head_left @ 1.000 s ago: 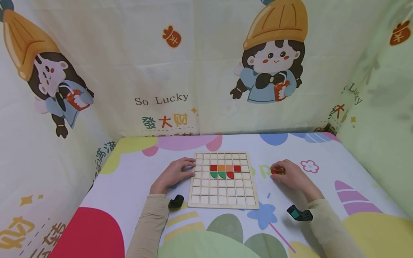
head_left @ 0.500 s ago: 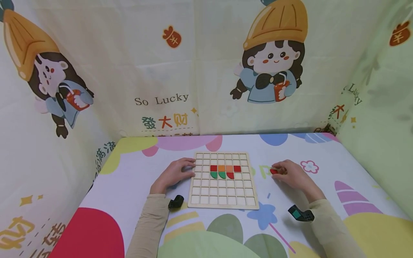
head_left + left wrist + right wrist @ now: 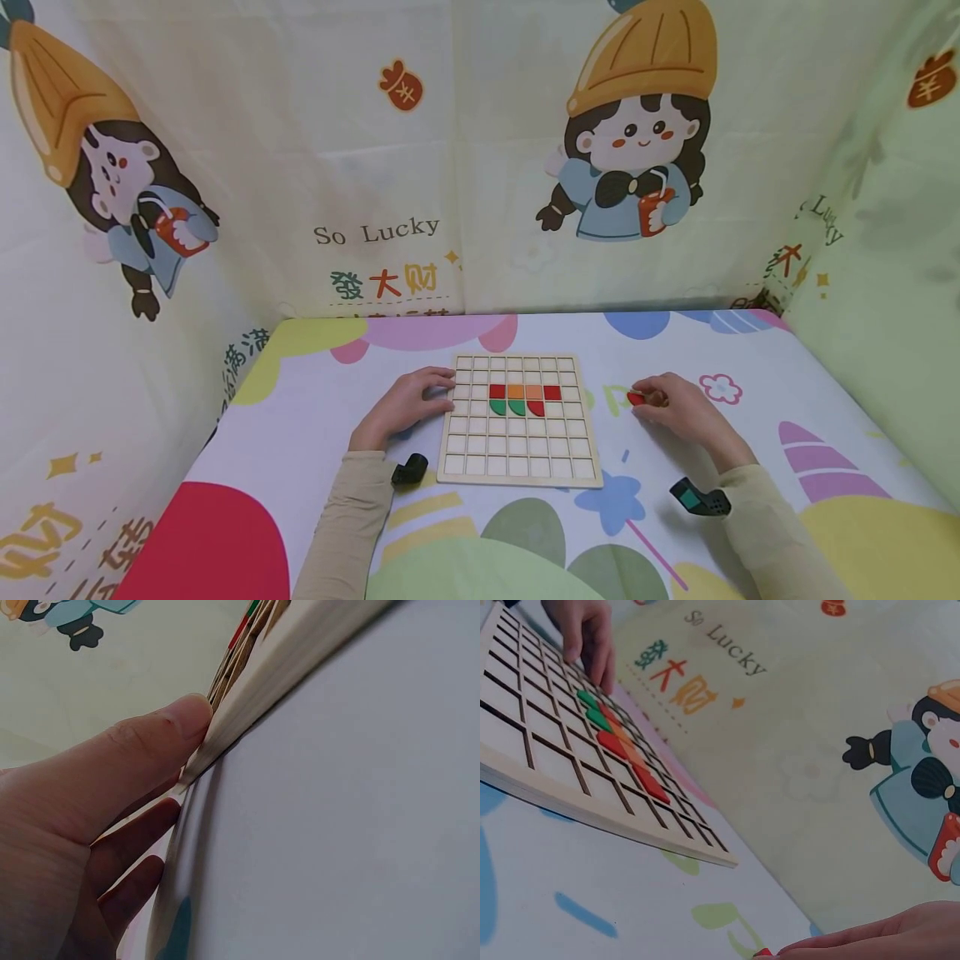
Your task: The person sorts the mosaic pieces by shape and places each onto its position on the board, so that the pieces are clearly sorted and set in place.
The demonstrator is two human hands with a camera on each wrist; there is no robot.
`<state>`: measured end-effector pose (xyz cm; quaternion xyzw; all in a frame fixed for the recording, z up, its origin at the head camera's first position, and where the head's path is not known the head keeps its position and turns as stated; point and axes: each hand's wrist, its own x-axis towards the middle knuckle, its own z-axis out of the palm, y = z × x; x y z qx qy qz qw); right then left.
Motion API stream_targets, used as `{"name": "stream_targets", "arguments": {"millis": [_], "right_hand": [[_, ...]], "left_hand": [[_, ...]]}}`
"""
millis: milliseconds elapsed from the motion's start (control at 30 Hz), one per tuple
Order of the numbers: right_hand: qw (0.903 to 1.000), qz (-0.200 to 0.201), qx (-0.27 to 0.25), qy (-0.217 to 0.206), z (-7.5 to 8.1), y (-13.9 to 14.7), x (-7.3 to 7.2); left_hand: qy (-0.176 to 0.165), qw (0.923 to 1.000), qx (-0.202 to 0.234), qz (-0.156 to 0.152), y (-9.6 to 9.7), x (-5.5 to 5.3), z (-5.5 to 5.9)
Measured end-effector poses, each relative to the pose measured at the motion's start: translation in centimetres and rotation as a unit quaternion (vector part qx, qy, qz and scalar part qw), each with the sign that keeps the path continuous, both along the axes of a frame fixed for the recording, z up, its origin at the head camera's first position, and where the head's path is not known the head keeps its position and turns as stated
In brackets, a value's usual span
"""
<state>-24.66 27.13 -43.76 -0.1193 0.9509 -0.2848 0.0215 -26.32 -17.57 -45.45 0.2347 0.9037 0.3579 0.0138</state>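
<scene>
A wooden grid board (image 3: 519, 479) lies flat on the table. Seven-column squares aside, its middle holds a row of red and orange square tiles (image 3: 516, 392), with two green quarter-round tiles (image 3: 507, 407) and one red quarter-round tile (image 3: 536, 408) just below. My left hand (image 3: 405, 404) rests against the board's left edge, fingers loosely bent; in the left wrist view the thumb (image 3: 187, 716) touches the rim. Right of the board, my right hand (image 3: 675, 407) pinches a small red tile (image 3: 636, 399) over the table. Only a sliver of that tile shows in the right wrist view.
A patterned cloth (image 3: 315, 500) covers the table. Printed curtains (image 3: 495, 167) hang behind it and along both sides. A black wrist camera (image 3: 408, 469) sits at the left sleeve, and another camera (image 3: 699, 497) sits at the right.
My right hand has shifted very slightly right, and more of the red tile now shows at its fingertips. The left hand and the board stay in place.
</scene>
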Motion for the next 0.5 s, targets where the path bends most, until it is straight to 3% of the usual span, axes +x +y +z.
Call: {"name": "stream_targets", "arguments": {"millis": [500], "right_hand": [[0.9997, 0.012, 0.006, 0.018, -0.17, -0.04, 0.07]], "left_hand": [[0.002, 1.0, 0.0, -0.003, 0.04, 0.15, 0.29]]}}
